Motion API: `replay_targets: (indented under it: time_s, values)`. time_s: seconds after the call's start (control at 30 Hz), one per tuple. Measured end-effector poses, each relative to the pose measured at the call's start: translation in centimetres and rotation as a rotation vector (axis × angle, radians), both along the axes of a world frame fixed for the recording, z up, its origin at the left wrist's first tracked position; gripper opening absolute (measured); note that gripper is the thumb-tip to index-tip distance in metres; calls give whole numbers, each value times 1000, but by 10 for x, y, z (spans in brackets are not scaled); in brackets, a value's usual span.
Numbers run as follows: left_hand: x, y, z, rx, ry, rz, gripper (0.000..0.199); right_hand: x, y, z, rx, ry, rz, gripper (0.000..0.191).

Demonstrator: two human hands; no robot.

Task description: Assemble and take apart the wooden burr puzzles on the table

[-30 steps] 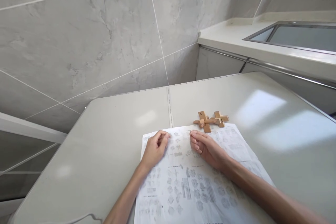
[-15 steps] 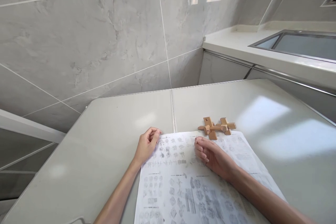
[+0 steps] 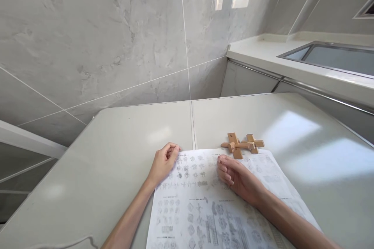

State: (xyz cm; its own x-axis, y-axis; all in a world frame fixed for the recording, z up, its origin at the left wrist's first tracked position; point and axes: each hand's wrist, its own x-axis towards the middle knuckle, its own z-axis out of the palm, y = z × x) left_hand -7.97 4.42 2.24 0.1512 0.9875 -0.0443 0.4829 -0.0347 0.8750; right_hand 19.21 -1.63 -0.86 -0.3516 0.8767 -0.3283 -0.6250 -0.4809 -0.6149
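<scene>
My left hand (image 3: 164, 163) rests at the upper left corner of a large printed sheet (image 3: 187, 190), its fingers curled in and the thumb against them. I see nothing in it, though the paper's corner is partly hidden there. Over the sheet's upper middle lies my right hand (image 3: 238, 177), on its side with loosely curled fingers and no object showing in them. Just beyond it, at the sheet's top edge, sits a wooden interlocking puzzle (image 3: 236, 146) of crossed notched pieces, one marked "2". Neither hand touches the puzzle. Small grey diagrams cover the paper.
The pale folding table (image 3: 117, 155) has a seam (image 3: 192, 124) across its top. A grey tiled wall (image 3: 96, 42) stands behind it. At the right is a white counter (image 3: 257, 52) with an inset sink (image 3: 336, 58). A thin cord-like line (image 3: 73, 242) shows at the lower left.
The camera view has tilted slightly, so everything sits a little differently in the frame. Both hands, the sheet and the wooden puzzle keep their places relative to each other.
</scene>
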Motion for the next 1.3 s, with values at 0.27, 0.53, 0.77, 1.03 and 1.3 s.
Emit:
replay_targets:
  time_s: [0.27,0.53,0.77,1.03,1.3]
  values:
    - [-2,2,-6,14,17,-7,39,3,2,1,25,-27,13,33]
    - [0,2,-7,4,40,-12,36,17,6,4,113,-67,16,28]
    - [1,2,-7,4,51,-15,36,18,8,0,151,-112,99,31]
    - [2,3,-5,4,41,-22,38,21,6,3,229,-76,83,53]
    - [2,3,-4,-5,53,-16,37,37,12,2,204,41,-58,70]
